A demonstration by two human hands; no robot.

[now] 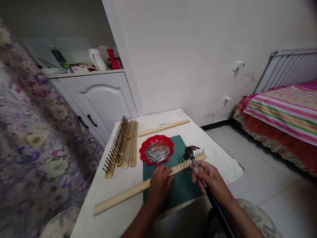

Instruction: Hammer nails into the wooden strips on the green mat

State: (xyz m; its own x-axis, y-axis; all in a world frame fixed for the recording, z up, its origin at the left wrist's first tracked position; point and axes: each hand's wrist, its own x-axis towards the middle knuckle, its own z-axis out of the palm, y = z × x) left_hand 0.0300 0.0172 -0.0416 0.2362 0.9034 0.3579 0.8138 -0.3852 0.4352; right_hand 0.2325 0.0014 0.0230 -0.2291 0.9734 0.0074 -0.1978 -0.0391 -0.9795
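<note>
My right hand (210, 178) is wrapped round the handle of a claw hammer (190, 152), whose dark head is over the right part of a long wooden strip (123, 197). Curled over the middle of that strip is my left hand (160, 181); its fingertips are partly hidden. Several nails (182, 163) stand upright along the strip's right part, while rows of small holes mark its left part. A green mat (173, 198) lies under the strip. Just beyond my left hand, a red scalloped bowl (143, 156) holds a heap of loose nails (158, 153).
Several nail-studded wooden strips (126, 152) stand together at the left of the white table (99, 188). Another strip (164, 128) and a couple of loose nails lie toward the back. A white cabinet (104, 96), a floral curtain (44, 132) and a bed (284, 109) surround the table.
</note>
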